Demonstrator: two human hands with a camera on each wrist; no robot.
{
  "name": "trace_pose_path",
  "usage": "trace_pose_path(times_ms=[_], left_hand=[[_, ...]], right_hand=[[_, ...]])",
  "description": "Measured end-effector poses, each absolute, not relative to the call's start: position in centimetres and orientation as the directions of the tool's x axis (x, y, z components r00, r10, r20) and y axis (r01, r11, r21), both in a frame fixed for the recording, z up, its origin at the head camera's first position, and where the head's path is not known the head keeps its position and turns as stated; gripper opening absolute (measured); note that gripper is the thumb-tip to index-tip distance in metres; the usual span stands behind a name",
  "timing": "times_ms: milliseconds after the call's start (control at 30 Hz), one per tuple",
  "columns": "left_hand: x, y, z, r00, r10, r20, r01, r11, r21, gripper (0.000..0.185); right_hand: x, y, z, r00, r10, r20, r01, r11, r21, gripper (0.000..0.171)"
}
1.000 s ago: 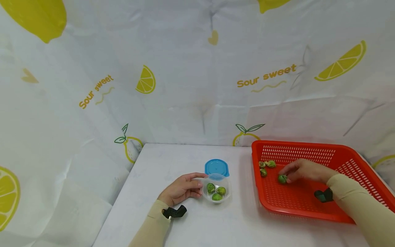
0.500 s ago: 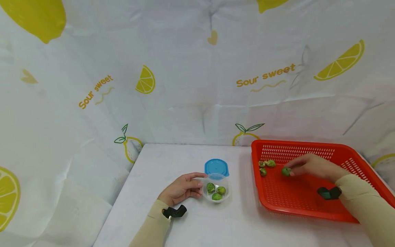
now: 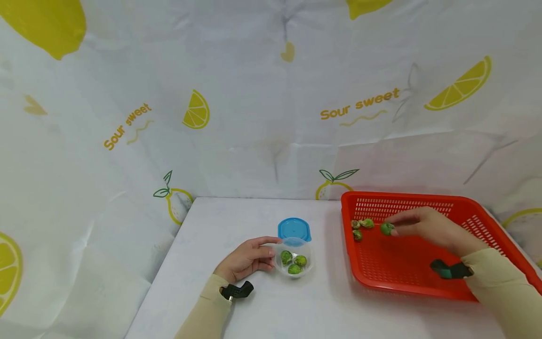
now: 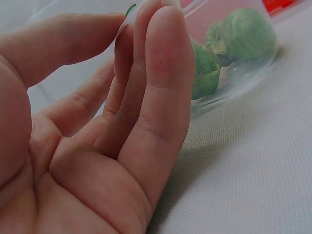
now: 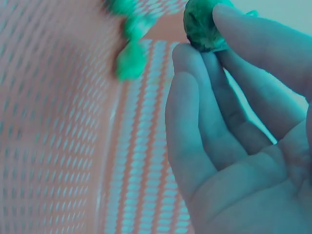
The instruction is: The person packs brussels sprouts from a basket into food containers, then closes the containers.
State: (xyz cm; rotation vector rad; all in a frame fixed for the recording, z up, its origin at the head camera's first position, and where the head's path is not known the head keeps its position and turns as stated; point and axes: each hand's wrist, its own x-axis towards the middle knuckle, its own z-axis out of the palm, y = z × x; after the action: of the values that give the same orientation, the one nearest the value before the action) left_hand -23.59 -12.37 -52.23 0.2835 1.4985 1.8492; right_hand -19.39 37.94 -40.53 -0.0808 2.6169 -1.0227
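Note:
My left hand (image 3: 250, 258) grips the near-left rim of a clear plastic bowl (image 3: 311, 258) between thumb and fingers; the bowl stands upright on the table. Inside it lie 3 Brussels sprouts (image 3: 295, 269), some also visible through the wall in the left wrist view. Over the red basket (image 3: 381, 266), my right hand (image 3: 436, 230) pinches a single Brussels sprout (image 5: 197, 27) with its thumb and fingertips. That sprout is raised off the basket floor. A small cluster of loose sprouts (image 3: 366, 223) lies in the basket's back left corner.
Just behind the bowl, a blue lid (image 3: 294, 229) lies flat on the white table (image 3: 237, 216). The basket's perforated walls rise around the right hand. A lemon-print sheet (image 3: 254, 103) hangs behind the table. Each wrist carries a black camera mount (image 3: 238, 290).
The right hand has lifted the sprout from the basket floor, moving up and slightly back. The left hand and bowl have stayed in place; the head view has shifted slightly.

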Motion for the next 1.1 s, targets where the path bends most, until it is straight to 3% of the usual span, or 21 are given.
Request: trace_pose_path(times_ms=[733,1100], left_hand=[[-23.8,-12.4,-52.5,-0.713,0.647,-0.27,-0.396,-0.054,0.917,0.053],[-24.0,-12.5,-52.6,-0.714,0.644,-0.275,-0.407,-0.062,0.911,0.05]], right_hand=[[-16.2,24.8,-37.6,-0.973,-0.164,-0.161,0.022,0.631,-0.775,0.04],[-15.9,16.9,-39.4,-0.975,-0.196,-0.108,-0.014,0.536,-0.844,0.029]])
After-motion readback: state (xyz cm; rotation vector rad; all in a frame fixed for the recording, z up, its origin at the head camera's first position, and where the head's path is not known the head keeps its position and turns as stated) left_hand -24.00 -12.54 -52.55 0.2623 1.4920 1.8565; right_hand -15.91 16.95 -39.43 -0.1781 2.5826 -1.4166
